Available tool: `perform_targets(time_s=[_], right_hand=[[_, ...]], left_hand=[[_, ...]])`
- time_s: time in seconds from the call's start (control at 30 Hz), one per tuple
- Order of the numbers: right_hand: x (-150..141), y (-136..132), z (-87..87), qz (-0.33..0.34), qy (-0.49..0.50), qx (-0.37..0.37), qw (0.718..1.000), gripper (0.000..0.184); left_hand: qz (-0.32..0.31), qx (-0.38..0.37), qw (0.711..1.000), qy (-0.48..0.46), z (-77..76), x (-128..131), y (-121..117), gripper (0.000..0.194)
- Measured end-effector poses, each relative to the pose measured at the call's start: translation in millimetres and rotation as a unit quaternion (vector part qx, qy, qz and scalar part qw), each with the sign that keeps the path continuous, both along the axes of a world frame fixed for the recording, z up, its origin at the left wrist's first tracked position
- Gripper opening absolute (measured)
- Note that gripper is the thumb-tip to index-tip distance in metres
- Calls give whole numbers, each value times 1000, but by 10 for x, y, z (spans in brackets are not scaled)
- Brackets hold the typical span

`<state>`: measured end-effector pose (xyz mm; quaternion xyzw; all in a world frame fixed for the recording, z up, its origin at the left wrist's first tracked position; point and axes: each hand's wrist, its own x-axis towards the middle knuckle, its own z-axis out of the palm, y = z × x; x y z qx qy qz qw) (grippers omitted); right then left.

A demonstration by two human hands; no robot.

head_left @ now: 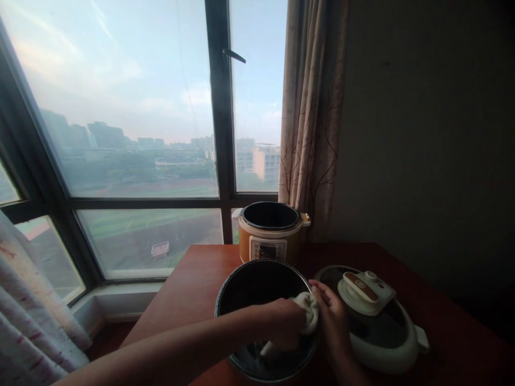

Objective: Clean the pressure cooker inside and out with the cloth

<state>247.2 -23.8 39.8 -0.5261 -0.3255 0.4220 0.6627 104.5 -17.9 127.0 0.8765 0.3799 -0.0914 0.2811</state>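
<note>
A: Item one, largest?
B: Wooden table [193,279]; orange cooker base [269,236] at its far edge, lidless

A: Next?
B: Dark inner pot [245,289] at the near edge; beside it on the right, the cooker lid [386,321], handle up

A: Hands?
B: Left hand [284,321] reaches into the pot, closed around a white cloth [309,311]. Right hand [333,316] rests against the pot's right rim, fingers curled on it, touching the cloth
</note>
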Motion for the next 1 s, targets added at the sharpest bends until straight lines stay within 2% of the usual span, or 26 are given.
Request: perform_targets(time_s=[0.07, 0.13, 0.2, 0.3, 0.33, 0.43, 0.53, 0.63, 0.7, 0.77, 0.87, 1.0], right_hand=[[45, 44, 16, 3, 5, -1, 1000, 55], [83, 92, 37, 19, 9, -3, 1000, 56], [103, 121, 57, 44, 19, -5, 999, 57], [113, 96, 76, 40, 23, -16, 999, 58], [119, 64, 77, 22, 14, -21, 999, 57], [162, -109, 50, -37, -22, -28, 999, 59], [226, -359, -35, -52, -31, -41, 997, 67], [272, -589, -150, -31, -21, -50, 998, 72], [277, -680, -218, -16, -13, -50, 999, 71], [256, -706, -265, -9, -9, -43, 999, 68], [181, -655, -295, -12, -7, -18, 1000, 62], [48, -531, -263, -8, 0, -2, 1000, 62]], left_hand=[[-135, 37, 984, 106, 176, -51, -52, 26], [-226, 55, 955, 184, 334, -133, -83, 29], [-245, 52, 943, 220, 420, -205, -96, 28], [-241, 35, 939, 242, 371, -243, -89, 13], [-234, 23, 942, 241, 313, -238, -81, 9], [-171, -17, 965, 198, 87, -201, -45, 22], [-30, -82, 991, 97, -91, -167, 10, 19], [130, -150, 980, -29, -156, -136, 85, 20], [193, -150, 965, -91, -163, -103, 142, 23], [221, -132, 957, -134, -169, -58, 198, 28], [224, -102, 957, -155, -196, 25, 248, 34], [197, -44, 975, -95, -206, 116, 172, 32]])
